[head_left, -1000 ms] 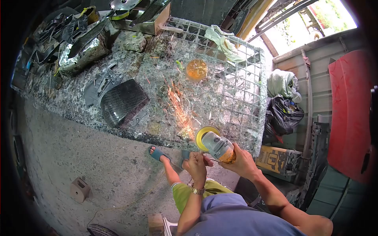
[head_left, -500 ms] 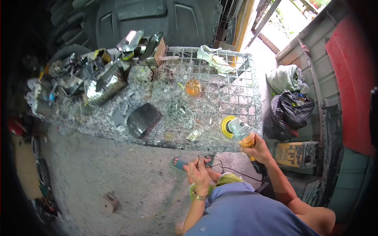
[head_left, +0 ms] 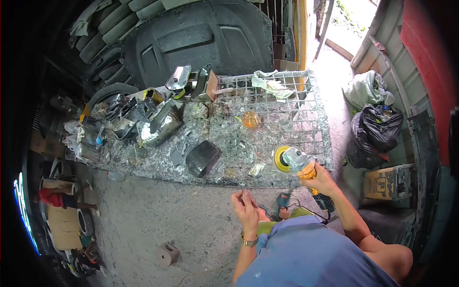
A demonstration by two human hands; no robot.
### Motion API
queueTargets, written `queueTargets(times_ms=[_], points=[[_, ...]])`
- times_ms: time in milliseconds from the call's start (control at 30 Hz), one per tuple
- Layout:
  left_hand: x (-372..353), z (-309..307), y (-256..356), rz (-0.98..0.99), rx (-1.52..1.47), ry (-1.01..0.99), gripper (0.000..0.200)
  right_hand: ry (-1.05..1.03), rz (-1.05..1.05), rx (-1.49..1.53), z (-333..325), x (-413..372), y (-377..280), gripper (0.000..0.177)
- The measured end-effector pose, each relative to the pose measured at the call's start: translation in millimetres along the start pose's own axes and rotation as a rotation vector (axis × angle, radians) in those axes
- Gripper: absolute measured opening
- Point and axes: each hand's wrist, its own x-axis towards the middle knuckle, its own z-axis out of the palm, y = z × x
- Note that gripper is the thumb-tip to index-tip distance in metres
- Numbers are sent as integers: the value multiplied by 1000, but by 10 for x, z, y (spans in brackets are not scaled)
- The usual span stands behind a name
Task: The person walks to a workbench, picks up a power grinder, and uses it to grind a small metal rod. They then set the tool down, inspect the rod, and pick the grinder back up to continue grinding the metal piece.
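My right hand (head_left: 319, 182) is wrapped around the orange-and-black body of an angle grinder (head_left: 297, 160), held over the bench's front right part. Its round yellow pad (head_left: 281, 159) faces left. My left hand (head_left: 246, 208), with a watch at the wrist, is in front of the bench's front edge. Its fingers are pressed together, and whatever they may hold is too small to make out. On the bench (head_left: 224, 177), left of the grinder, lies a dark part with a woven carbon-look surface (head_left: 204, 158).
An orange disc-like object (head_left: 249, 120) sits mid-bench, a light cloth (head_left: 272, 86) on the back grid. Shiny scrap parts (head_left: 160, 124) crowd the left end. Bags (head_left: 377, 129) and a yellow box (head_left: 387, 184) stand right. A person in red (head_left: 52, 197) is far left.
The view has swung left, bringing a person in red into sight. My left hand has moved closer to the bench's front edge. My right hand still holds the grinder.
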Motion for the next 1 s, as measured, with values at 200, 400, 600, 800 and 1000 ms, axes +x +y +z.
queueTargets(times_ms=[200,400,600,800,1000], points=[[-36,-107,169,-77,91,61,17,-239,103,410,-60,89,30,44],[58,-131,184,402,572,62,8,-483,260,758,-155,323,400,39],[53,-137,131,377,556,-3,14,-701,403,1006,-159,300,537,43],[113,-212,-201,618,784,-30,16,-720,470,971,-153,159,524,51],[45,-165,-284,706,821,-80,20,-787,434,859,-138,28,437,51]])
